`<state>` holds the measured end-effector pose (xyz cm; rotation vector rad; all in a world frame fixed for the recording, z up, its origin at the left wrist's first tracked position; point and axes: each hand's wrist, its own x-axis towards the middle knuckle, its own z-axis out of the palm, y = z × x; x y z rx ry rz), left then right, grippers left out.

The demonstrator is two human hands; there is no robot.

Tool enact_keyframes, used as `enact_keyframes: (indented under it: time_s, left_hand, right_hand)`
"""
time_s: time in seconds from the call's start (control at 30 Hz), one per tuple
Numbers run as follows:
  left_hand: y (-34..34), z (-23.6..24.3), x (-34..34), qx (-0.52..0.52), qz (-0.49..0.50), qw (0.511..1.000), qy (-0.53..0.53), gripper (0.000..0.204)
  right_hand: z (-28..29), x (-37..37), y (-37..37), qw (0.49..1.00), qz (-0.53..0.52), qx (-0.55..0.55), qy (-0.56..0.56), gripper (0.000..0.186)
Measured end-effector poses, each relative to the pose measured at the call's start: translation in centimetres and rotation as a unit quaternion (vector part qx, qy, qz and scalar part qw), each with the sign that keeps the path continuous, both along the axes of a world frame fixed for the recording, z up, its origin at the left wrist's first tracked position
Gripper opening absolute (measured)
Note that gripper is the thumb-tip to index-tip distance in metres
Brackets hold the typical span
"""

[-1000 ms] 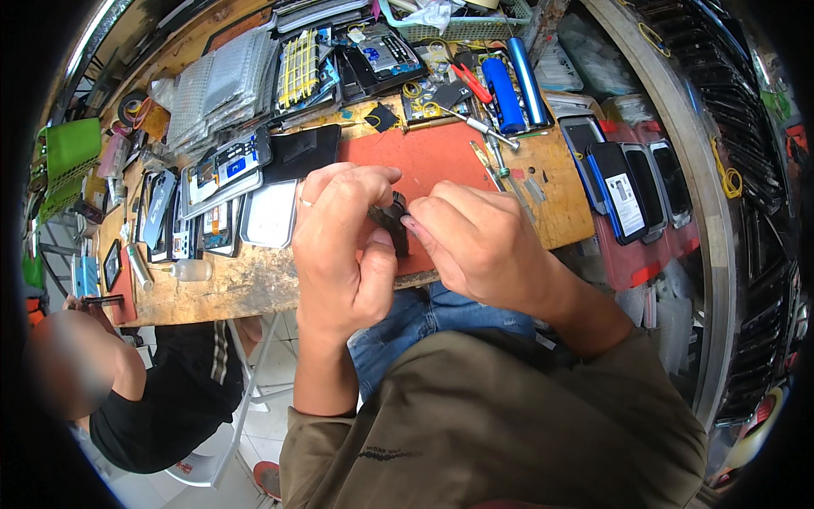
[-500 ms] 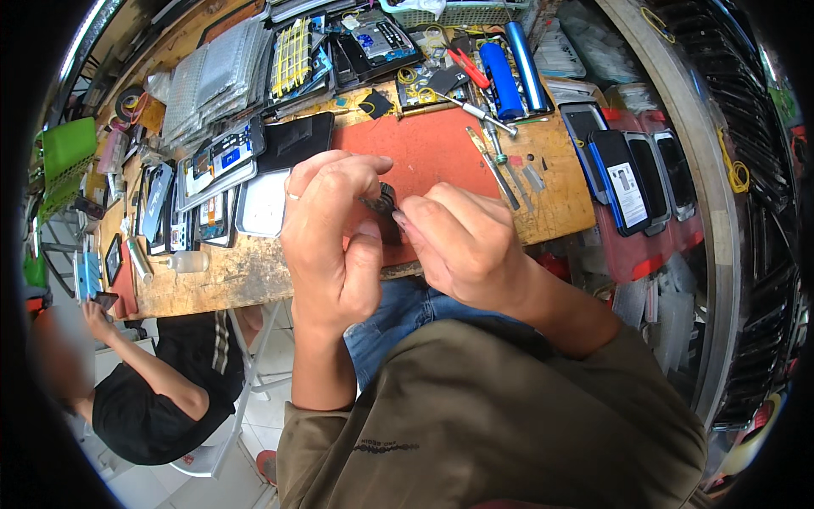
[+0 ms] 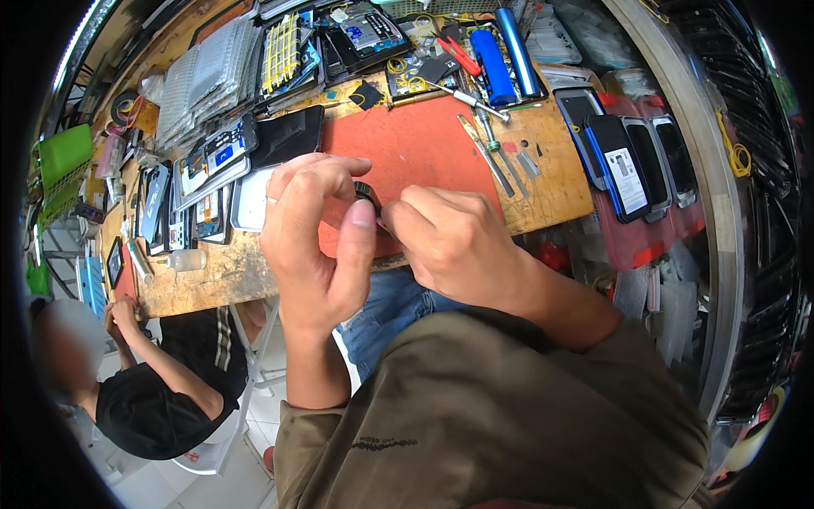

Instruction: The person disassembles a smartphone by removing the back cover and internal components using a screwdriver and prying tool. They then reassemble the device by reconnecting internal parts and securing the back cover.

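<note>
My left hand [image 3: 314, 237] is curled round a small dark object [image 3: 365, 192], held upright over the red mat [image 3: 407, 127]; its thumb rests against the object and most of it is hidden. My right hand [image 3: 445, 242] has its fingers bent and pinched at the right side of the same object, its fingertips mostly hidden. Right of the mat lie thin metal tools [image 3: 496, 161]. A black flat panel [image 3: 290, 134] and stacked opened phones [image 3: 219, 153] are left of my hands.
A co-worker [image 3: 148, 382] in black sits at lower left. The wooden bench [image 3: 551, 199] holds bagged parts [image 3: 203, 76], blue cylinders [image 3: 490, 64] and red pliers [image 3: 458, 55]. Phones [image 3: 623, 161] lie on a red case at right, beside a metal post [image 3: 716, 280].
Both hands and the dark object have shifted slightly left in the picture, along with the bench. My left thumb is a little higher. The co-worker has leaned in and brought both hands together.
</note>
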<state>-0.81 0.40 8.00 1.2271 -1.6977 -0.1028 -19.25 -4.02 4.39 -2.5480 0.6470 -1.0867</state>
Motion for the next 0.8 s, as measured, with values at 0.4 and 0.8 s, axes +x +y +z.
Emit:
enact_keyframes:
  time_s: [0.4,0.8]
  left_hand:
    - [-0.1,0.4,-0.7,0.005,0.043,0.999,-0.021,0.02]
    - [0.0,0.2,-0.1,0.008,0.04,0.999,0.018,0.024]
  right_hand:
    - [-3.0,-0.1,0.9,0.999,0.0,0.045,0.009,0.015]
    - [-5.3,0.6,2.2,0.995,-0.039,0.07,0.065,0.01]
